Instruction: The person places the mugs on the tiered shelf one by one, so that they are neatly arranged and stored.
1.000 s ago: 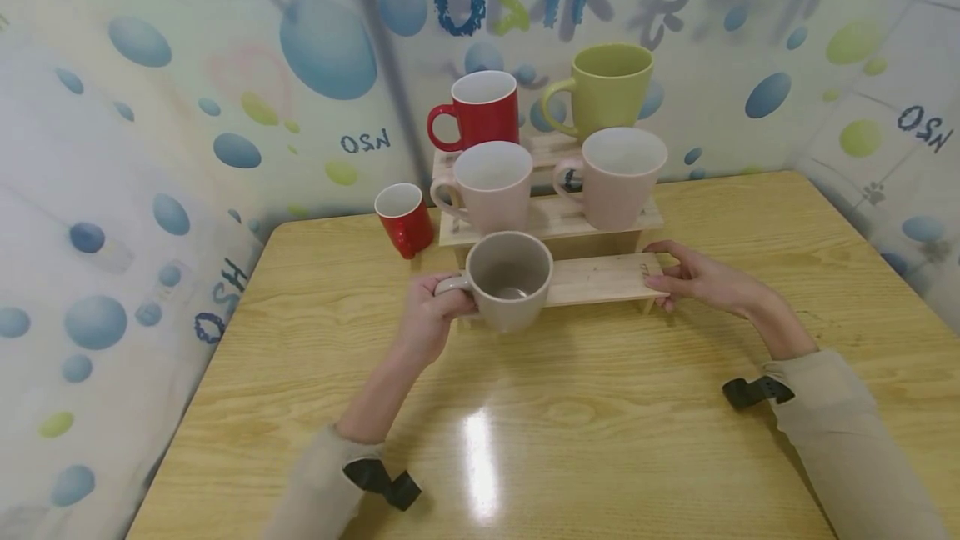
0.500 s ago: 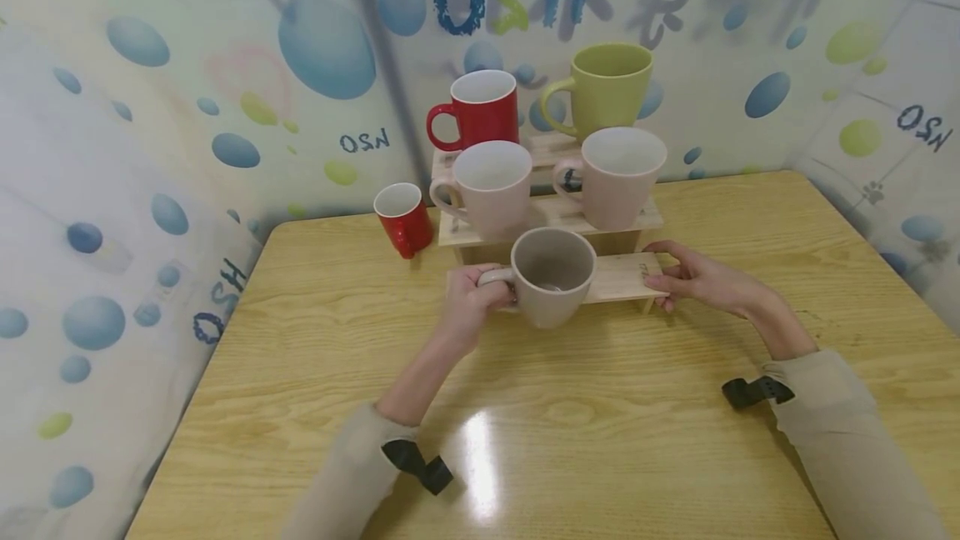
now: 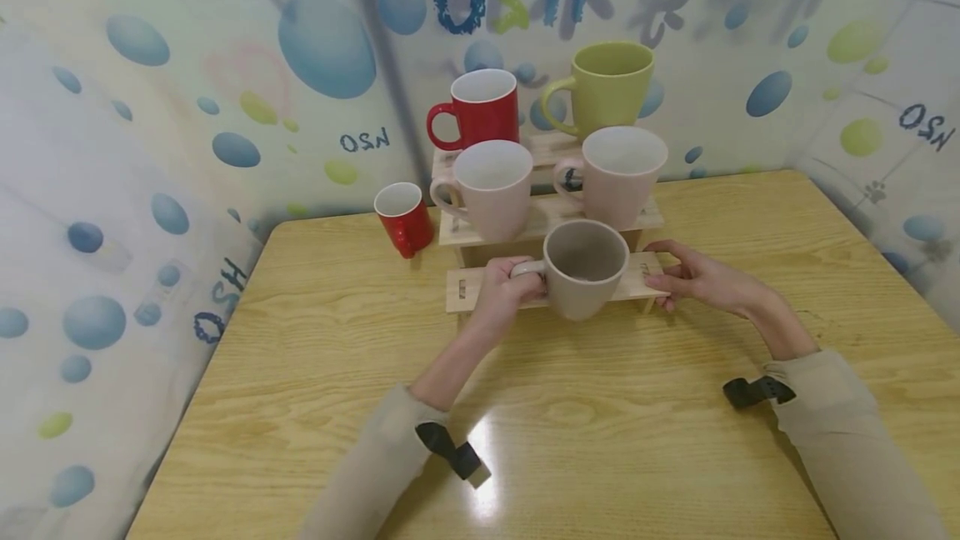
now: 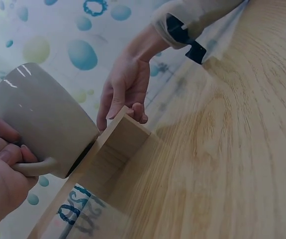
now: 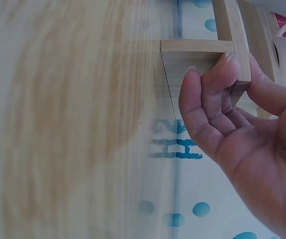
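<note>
My left hand (image 3: 501,298) grips the handle of a grey-beige mug (image 3: 583,290), held upright over the lowest step of a wooden tiered rack (image 3: 467,290). In the left wrist view the mug's base (image 4: 80,160) is right by the step's surface; whether they touch I cannot tell. My right hand (image 3: 703,280) pinches the right end of that step, and the right wrist view shows its thumb and fingers on either side of the board (image 5: 243,64). Two pale pink mugs, a left one (image 3: 491,202) and a right one (image 3: 618,190), stand on the middle tier.
On the top tier are a red mug (image 3: 487,113) and a yellow-green mug (image 3: 611,94). A smaller red mug (image 3: 405,223) stands on the wooden table (image 3: 315,332), left of the rack. Patterned walls (image 3: 322,140) enclose the table's back and sides.
My left hand has carried the grey-beige mug rightward along the front of the lowest step, baring the step's left end. The right hand has stayed in place on the rack.
</note>
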